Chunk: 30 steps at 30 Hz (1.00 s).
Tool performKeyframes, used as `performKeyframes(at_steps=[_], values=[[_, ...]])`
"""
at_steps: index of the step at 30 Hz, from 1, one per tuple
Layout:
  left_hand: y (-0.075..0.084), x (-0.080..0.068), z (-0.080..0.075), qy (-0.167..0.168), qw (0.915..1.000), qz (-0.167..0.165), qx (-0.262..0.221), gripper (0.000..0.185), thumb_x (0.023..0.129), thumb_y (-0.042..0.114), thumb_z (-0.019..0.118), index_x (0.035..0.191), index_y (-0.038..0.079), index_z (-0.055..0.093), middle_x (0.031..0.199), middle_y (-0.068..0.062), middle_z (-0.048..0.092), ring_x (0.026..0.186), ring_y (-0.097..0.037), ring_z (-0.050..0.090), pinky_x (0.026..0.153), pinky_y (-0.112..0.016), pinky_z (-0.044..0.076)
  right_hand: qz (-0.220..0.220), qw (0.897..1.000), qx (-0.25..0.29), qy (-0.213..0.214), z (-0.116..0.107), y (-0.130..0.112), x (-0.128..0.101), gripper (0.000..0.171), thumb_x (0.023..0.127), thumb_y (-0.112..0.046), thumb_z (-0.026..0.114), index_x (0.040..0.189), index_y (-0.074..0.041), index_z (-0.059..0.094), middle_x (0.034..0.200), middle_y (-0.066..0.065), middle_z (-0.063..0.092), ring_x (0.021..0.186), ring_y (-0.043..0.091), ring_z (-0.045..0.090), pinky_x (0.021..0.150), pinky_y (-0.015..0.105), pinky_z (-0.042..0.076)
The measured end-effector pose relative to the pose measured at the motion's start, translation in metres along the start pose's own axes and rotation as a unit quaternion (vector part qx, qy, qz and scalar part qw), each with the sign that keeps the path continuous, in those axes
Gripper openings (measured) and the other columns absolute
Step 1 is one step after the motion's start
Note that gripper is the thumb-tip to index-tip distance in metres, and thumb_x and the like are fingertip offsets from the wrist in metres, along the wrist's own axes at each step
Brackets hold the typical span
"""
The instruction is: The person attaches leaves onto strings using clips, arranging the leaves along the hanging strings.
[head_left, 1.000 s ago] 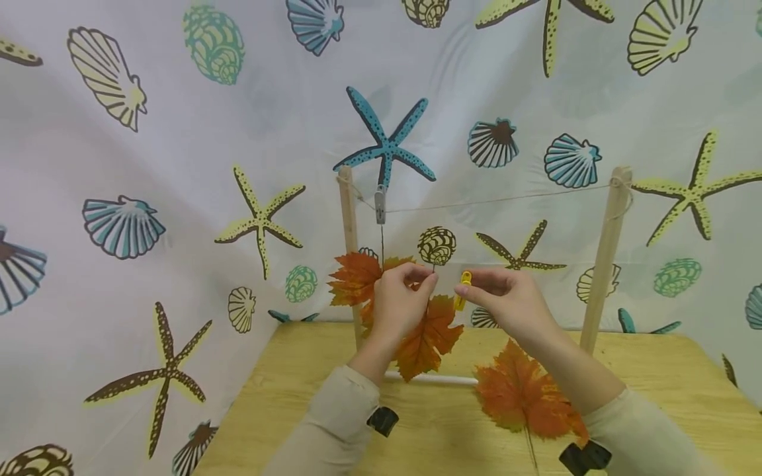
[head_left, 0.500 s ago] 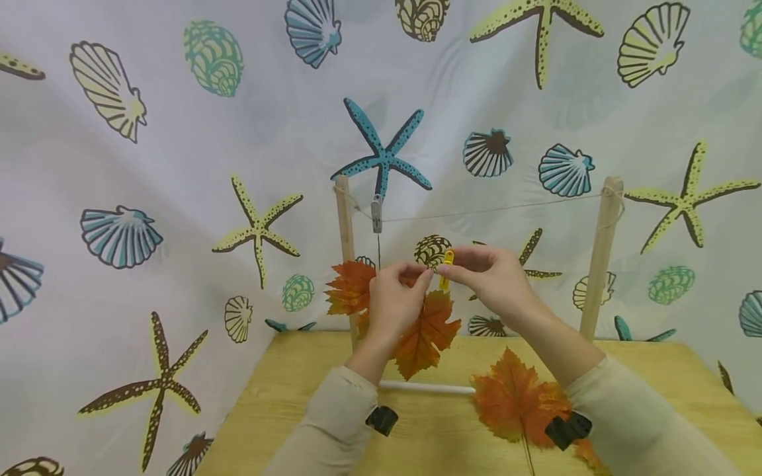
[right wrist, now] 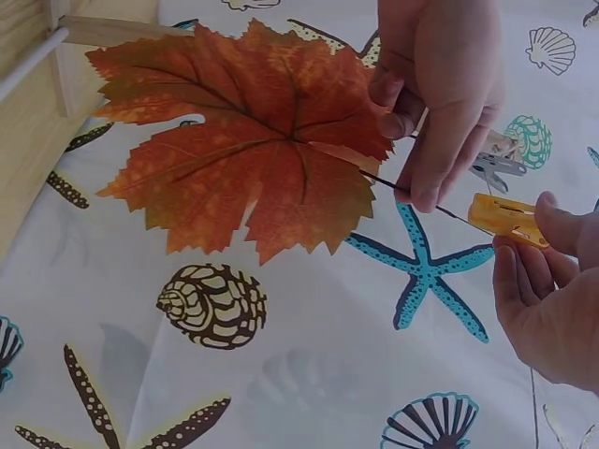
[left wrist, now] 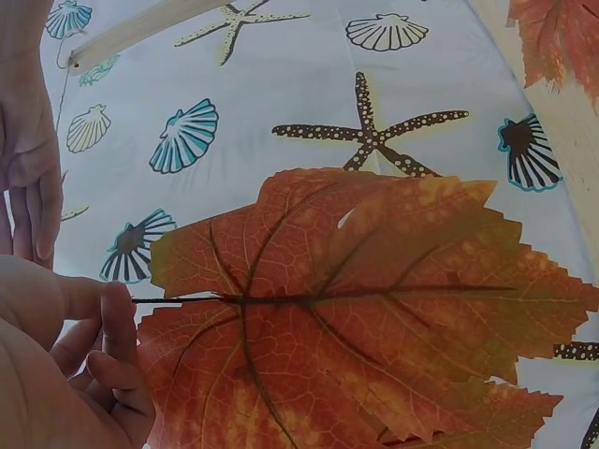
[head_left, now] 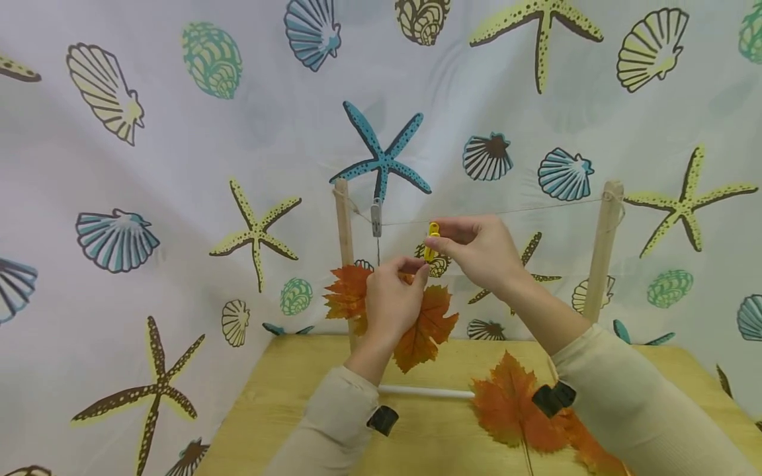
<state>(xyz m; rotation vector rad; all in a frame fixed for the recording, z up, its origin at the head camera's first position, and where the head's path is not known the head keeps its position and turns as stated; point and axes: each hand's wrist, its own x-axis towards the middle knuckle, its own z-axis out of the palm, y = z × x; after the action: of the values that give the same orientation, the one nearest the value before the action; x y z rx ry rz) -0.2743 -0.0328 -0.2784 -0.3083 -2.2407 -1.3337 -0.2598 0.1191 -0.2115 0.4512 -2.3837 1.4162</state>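
**Two hands, a leaf and a yellow clip at the string**

A light wooden table (head_left: 286, 403) stands against a white curtain (head_left: 178, 198) printed with shells and starfish. On the table there is a small frame: two wooden posts, the left post (head_left: 342, 225) and the right post (head_left: 602, 258), with a thin string (head_left: 536, 210) stretched between their tops. A grey clip (head_left: 376, 218) hangs on the string near the left post, and a hanging leaf (head_left: 345, 294) is below it. A white rod (head_left: 428, 393) lies on the table between the posts, and beside it lies a loose leaf (head_left: 512, 410).

The left hand (head_left: 389, 301) is closed around the thin stem of an orange leaf (head_left: 425, 327); thumb and fingers pinch the stem, and the leaf hangs down below the hand, in front of the curtain and under the string. The right hand (head_left: 479, 251) pinches a yellow clip (head_left: 432, 235) between thumb and fingertips, holding it just at the string, a little to the right of the grey clip. In the right wrist view the tip of the stem reaches the yellow clip (right wrist: 510, 217).

I cannot tell if the clip's mouth is open or if it bites the string already. The left hand covers part of the hanging leaf, and the right sleeve (head_left: 631, 410) covers part of the loose leaf.
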Motion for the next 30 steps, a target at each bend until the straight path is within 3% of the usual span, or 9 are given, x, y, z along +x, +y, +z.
performKeyframes(at_steps=[10, 16, 20, 25, 30], values=[[-0.001, 0.003, -0.003, 0.013, 0.9999, -0.003, 0.005, 0.016, 0.095, 0.028, 0.07, 0.101, 0.014, 0.077, 0.095, 0.0, 0.076, 0.066, -0.014, 0.061, 0.058, -0.027, 0.047, -0.042, 0.998, -0.037, 0.039, 0.002, -0.016, 0.012, 0.035, 0.093, -0.025, 0.072, 0.123, -0.008, 0.072, 0.117, 0.01, 0.074, 0.108, 0.024, 0.071, 0.095, 0.043, 0.055], [0.0, 0.004, -0.004, 0.019, 0.9998, 0.0, -0.001, 0.017, 0.094, 0.028, 0.071, 0.101, 0.014, 0.076, 0.096, 0.0, 0.077, 0.065, -0.013, 0.061, 0.057, -0.026, 0.047, -0.037, 0.997, -0.041, 0.048, 0.0, -0.022, 0.018, 0.033, 0.093, -0.025, 0.072, 0.122, -0.009, 0.073, 0.114, 0.009, 0.075, 0.11, 0.024, 0.07, 0.095, 0.042, 0.055], [0.003, 0.005, -0.004, 0.022, 0.9997, 0.008, -0.004, 0.017, 0.094, 0.027, 0.07, 0.101, 0.013, 0.076, 0.096, -0.001, 0.076, 0.067, -0.014, 0.064, 0.057, -0.025, 0.049, -0.039, 0.997, -0.017, 0.066, -0.003, -0.028, 0.021, 0.03, 0.091, -0.024, 0.074, 0.118, -0.01, 0.075, 0.109, 0.009, 0.077, 0.105, 0.021, 0.071, 0.082, 0.031, 0.055], [0.004, 0.006, -0.003, 0.021, 0.9997, 0.006, -0.005, 0.017, 0.095, 0.026, 0.07, 0.101, 0.012, 0.076, 0.096, -0.002, 0.076, 0.071, -0.015, 0.064, 0.061, -0.025, 0.049, -0.045, 0.995, -0.01, 0.085, -0.002, -0.033, 0.023, 0.028, 0.09, -0.023, 0.076, 0.115, -0.01, 0.076, 0.107, 0.009, 0.077, 0.098, 0.019, 0.073, 0.059, 0.02, 0.043], [0.005, 0.006, -0.001, 0.021, 0.9997, 0.006, -0.008, 0.016, 0.095, 0.025, 0.07, 0.102, 0.012, 0.076, 0.096, -0.001, 0.076, 0.071, -0.015, 0.062, 0.062, -0.025, 0.049, -0.043, 0.995, -0.03, 0.082, 0.0, -0.034, 0.026, 0.027, 0.09, -0.022, 0.075, 0.114, -0.009, 0.076, 0.106, 0.009, 0.077, 0.096, 0.02, 0.073, 0.057, 0.021, 0.041]])
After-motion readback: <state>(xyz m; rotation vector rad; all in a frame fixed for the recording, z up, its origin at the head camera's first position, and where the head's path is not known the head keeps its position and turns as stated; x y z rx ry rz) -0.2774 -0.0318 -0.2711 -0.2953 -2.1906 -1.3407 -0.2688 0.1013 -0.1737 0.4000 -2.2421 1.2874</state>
